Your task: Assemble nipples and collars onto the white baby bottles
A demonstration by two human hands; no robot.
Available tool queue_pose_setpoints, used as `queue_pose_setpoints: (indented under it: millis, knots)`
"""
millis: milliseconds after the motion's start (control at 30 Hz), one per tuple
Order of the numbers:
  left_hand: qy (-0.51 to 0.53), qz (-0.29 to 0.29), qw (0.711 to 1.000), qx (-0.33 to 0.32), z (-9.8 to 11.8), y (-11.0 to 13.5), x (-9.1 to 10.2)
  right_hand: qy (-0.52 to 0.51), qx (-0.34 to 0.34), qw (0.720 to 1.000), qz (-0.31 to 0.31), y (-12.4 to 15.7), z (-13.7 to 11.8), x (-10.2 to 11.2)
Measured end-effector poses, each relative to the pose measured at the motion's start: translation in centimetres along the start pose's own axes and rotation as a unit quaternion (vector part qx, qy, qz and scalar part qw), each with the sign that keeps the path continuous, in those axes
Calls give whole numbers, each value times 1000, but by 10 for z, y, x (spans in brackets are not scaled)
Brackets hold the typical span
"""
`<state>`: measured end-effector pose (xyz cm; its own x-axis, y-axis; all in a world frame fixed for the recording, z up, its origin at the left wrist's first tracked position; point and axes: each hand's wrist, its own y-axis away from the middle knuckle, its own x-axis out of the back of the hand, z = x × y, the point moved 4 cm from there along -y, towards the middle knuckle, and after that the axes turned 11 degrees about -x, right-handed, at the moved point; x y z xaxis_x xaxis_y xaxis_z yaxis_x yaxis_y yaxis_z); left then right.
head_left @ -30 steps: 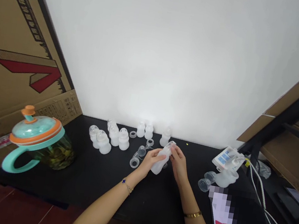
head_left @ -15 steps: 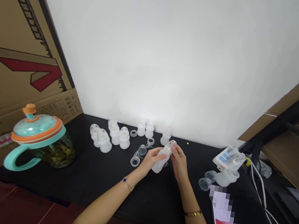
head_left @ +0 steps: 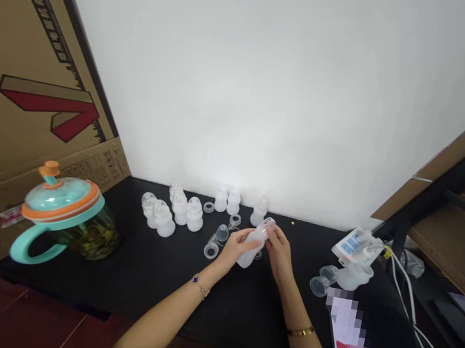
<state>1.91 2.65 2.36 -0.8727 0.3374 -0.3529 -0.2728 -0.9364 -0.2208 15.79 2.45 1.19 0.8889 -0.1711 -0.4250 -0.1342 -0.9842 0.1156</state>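
A translucent white baby bottle (head_left: 252,248) is tilted between my two hands above the black table. My left hand (head_left: 238,248) wraps round its body. At its upper end, the fingers of my right hand (head_left: 278,247) close on the clear cap (head_left: 267,223). Just left of my hands lie loose collar rings (head_left: 210,250) and clear domed caps (head_left: 222,233). Beyond them, near the wall, a capped bottle (head_left: 259,211) stands upright, with a pair of bottles (head_left: 233,203) to its left. Several more capped bottles (head_left: 164,220) are grouped farther left.
At the left stands a large lidded jug (head_left: 96,234) with leaves inside, before a cardboard box (head_left: 38,104). To the right are a power strip (head_left: 357,247) with white cables, an uncapped bottle (head_left: 353,276), clear caps (head_left: 319,286) and a phone (head_left: 349,344). A white wall closes off the back.
The view has shifted very slightly, so everything sits a little farther right. Both hands keep the same grip on the bottle and its cap, with hardly any movement.
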Motion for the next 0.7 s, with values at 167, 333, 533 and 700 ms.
queue_pose_setpoints:
  millis: [167, 333, 533, 700]
  knots:
    - [-2, 5, 1000, 1, -1, 0, 1, -3, 0, 1000, -3, 0, 0, 0]
    - [3, 4, 1000, -6, -2, 0, 1, -1, -6, 1000, -6, 0, 0, -1]
    - [11, 20, 1000, -6, -8, -1, 5, -1, -7, 1000, -9, 1, 0, -1]
    - [32, 24, 999, -12, -11, -3, 6, 10, -7, 1000, -10, 1, 0, -2]
